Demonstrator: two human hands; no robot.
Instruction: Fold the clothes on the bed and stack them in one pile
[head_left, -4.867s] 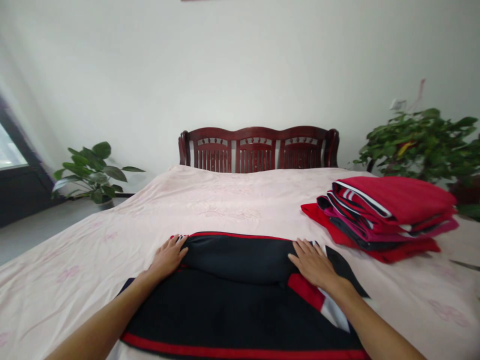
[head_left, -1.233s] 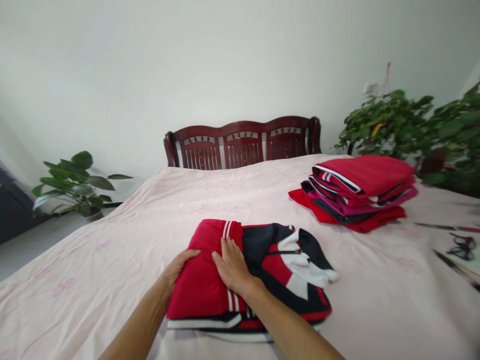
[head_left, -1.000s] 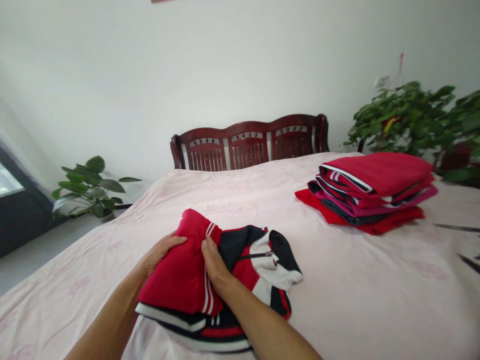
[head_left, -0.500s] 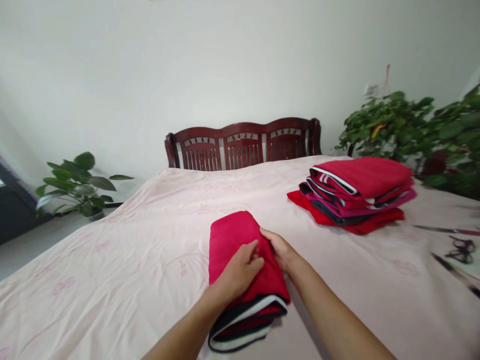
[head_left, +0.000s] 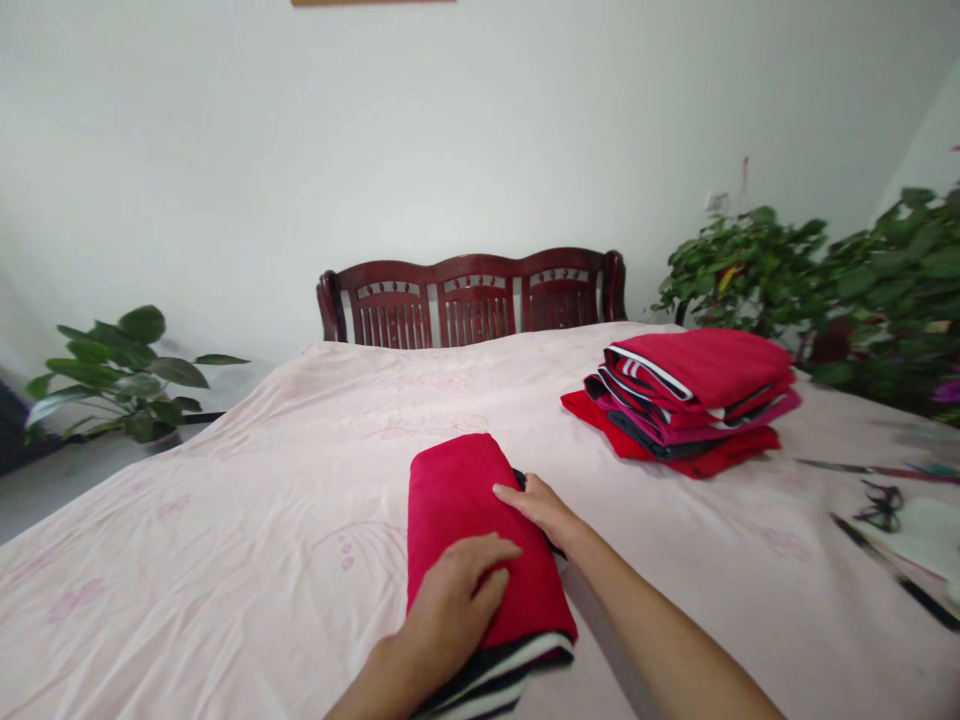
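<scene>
A folded red garment [head_left: 456, 495] with black-and-white striped trim lies on the bedsheet in front of me. My left hand [head_left: 459, 590] rests on top of it, palm down, with the fingers extended over the cloth. At the garment's right edge, my right hand [head_left: 546, 512] grips the fabric, thumb on top and the other fingers hidden beneath or behind the edge. A bit of dark cloth shows beside the right fingers. To the right sits a stack of folded clothes [head_left: 697, 370], mostly red with magenta and dark layers.
A pale pink floral sheet [head_left: 360, 460] covers the surface. Dark-framed glasses [head_left: 879, 505] and long thin dark items [head_left: 892, 570] lie at the right. Behind stand a carved wooden backrest [head_left: 476, 295] and leafy plants [head_left: 750, 265]; another potted plant [head_left: 135, 370] is at left.
My left hand has slid toward me, its fingers straighter. My right thumb has come onto the garment's top near the right edge. The view has shifted slightly right.
</scene>
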